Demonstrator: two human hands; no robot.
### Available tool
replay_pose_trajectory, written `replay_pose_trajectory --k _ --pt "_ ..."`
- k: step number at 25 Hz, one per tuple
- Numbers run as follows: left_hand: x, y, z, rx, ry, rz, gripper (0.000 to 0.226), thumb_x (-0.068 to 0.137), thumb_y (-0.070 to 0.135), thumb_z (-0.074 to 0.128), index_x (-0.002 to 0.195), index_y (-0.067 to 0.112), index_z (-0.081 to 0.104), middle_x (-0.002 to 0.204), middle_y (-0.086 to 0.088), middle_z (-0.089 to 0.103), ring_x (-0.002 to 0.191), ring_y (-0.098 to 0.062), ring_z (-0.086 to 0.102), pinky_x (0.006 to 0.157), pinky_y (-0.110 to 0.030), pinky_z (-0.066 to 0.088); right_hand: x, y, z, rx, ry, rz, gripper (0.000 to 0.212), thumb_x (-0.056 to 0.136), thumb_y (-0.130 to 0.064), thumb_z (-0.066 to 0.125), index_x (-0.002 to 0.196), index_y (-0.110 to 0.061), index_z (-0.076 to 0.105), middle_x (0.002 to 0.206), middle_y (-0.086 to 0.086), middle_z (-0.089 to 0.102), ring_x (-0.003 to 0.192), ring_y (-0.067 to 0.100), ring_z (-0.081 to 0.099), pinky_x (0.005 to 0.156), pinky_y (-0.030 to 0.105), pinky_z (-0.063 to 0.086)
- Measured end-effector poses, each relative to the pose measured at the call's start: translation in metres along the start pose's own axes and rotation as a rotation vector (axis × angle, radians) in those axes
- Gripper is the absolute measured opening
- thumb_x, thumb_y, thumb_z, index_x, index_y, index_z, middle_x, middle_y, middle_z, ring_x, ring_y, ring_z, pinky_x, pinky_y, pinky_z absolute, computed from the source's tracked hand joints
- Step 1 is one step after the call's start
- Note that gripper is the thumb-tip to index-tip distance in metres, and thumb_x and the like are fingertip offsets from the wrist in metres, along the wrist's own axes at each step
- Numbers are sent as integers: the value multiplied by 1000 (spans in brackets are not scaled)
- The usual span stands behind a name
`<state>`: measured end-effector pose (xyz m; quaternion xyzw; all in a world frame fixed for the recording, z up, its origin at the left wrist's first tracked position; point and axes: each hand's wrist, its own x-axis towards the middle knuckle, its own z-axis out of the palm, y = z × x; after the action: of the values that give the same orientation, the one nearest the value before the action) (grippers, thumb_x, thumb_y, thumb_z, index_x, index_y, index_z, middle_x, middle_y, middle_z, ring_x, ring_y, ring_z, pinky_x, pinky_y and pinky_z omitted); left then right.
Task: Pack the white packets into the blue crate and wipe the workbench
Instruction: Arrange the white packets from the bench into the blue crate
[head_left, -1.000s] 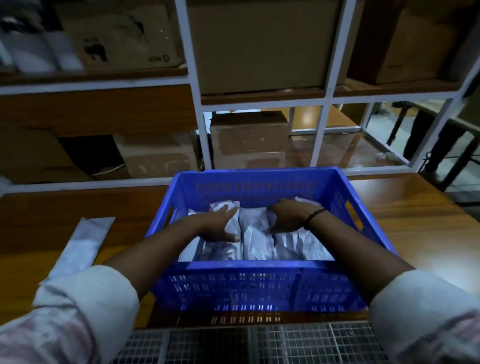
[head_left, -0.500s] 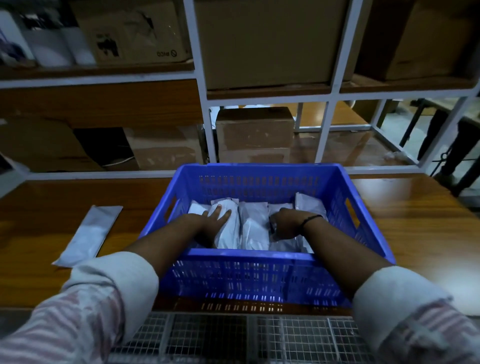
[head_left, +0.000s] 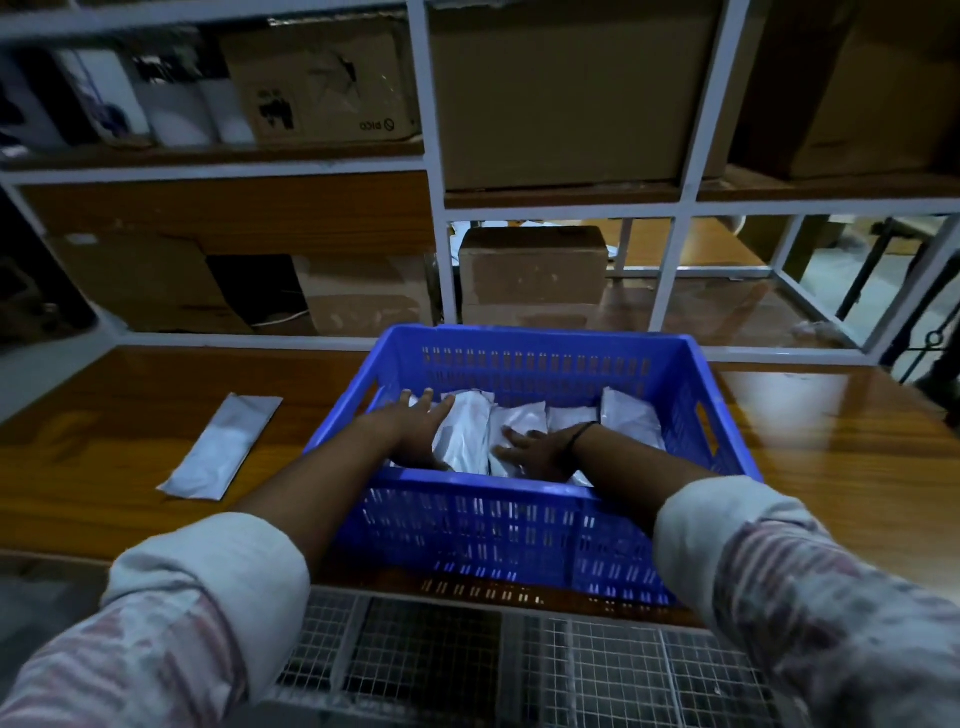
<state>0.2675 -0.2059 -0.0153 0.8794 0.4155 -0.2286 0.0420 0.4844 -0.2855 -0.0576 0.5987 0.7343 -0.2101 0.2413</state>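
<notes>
1. Your left hand (head_left: 415, 434) lies flat, fingers spread, on the white packets (head_left: 519, 431) inside the blue crate (head_left: 519, 525).
2. Your right hand (head_left: 535, 449) presses them open-palmed, gripping nothing.
3. One packet (head_left: 221, 447) lies left on the workbench (head_left: 857, 457).

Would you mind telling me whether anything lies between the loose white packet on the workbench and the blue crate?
Nothing visible does. The loose packet lies flat on bare workbench left of the blue crate, whose open top is partly occupied by the left hand.

The wooden workbench (head_left: 857, 467) carries the blue crate (head_left: 519, 525) and, well left, one white packet (head_left: 221, 447) lying flat.
</notes>
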Motion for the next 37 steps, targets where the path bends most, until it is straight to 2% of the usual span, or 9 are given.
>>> replay_pose_trajectory --k 5,9,14,22,26,29,32,35,37 --pt "-29 -12 3 -61 242 -71 102 90 72 57 164 32 -1 171 -12 1 156 -41 2 125 -55 10 -16 -2 -13 172 258 32 96 93 -62 55 160 -25 -3 167 5 -12 153 35 10 121 54 19" --pt "-48 -34 -9 -90 351 -145 90 93 70 52 164 33 11 171 -9 7 156 -39 6 124 -54 13 -29 -24 -51 190 520 72 95 90 -69 51 160 -27 2 168 3 -3 151 37 15 117 62 21" --pt "-65 -83 -16 -173 542 -163 80 95 66 54 161 31 26 169 -7 20 155 -35 17 121 -49 24 -18 -88 -91 322 738 -5 85 92 -61 56 158 -19 23 162 12 24 144 36 32 114 54 34" --pt "-64 -280 73 -392 494 -235 75 97 61 56 159 27 32 168 -6 22 154 -34 21 117 -54 33 75 -213 -161 252 769 52 71 91 -57 59 147 -20 40 149 12 40 131 37 42 104 54 42" --pt "-51 -364 139 -505 403 -261 65 100 48 58 156 21 37 161 -7 38 145 -32 37 114 -49 38 156 -303 -183 276 641 24 64 91 -54 59 145 -21 43 149 10 38 130 35 42 106 54 39" --pt "-42 -395 169 -464 325 -253 53 104 32 54 153 17 39 158 -10 41 143 -33 39 120 -50 29 227 -354 -173 295 502 16 64 92 -51 62 145 -22 43 148 11 41 126 32 46 104 52 44" --pt "-34 -407 197 -521 324 -172 47 105 19 48 152 22 42 164 -8 31 153 -35 22 125 -54 13 274 -381 -153 332 447 30 57 96 -45 56 146 -20 41 150 13 39 117 29 53 98 45 51" --pt "-30 -418 215 -607 364 -79 48 106 21 48 153 28 42 164 -2 34 155 -34 17 125 -54 11 298 -390 -141 239 420 -10 70 98 -46 53 156 -22 24 164 14 15 134 37 42 106 48 44" --pt "-29 -417 219 -659 388 -32 45 107 23 48 152 28 45 161 1 39 156 -33 14 125 -53 12 302 -387 -135 140 413 -50 71 97 -44 55 156 -22 24 165 14 14 141 39 32 108 49 40"
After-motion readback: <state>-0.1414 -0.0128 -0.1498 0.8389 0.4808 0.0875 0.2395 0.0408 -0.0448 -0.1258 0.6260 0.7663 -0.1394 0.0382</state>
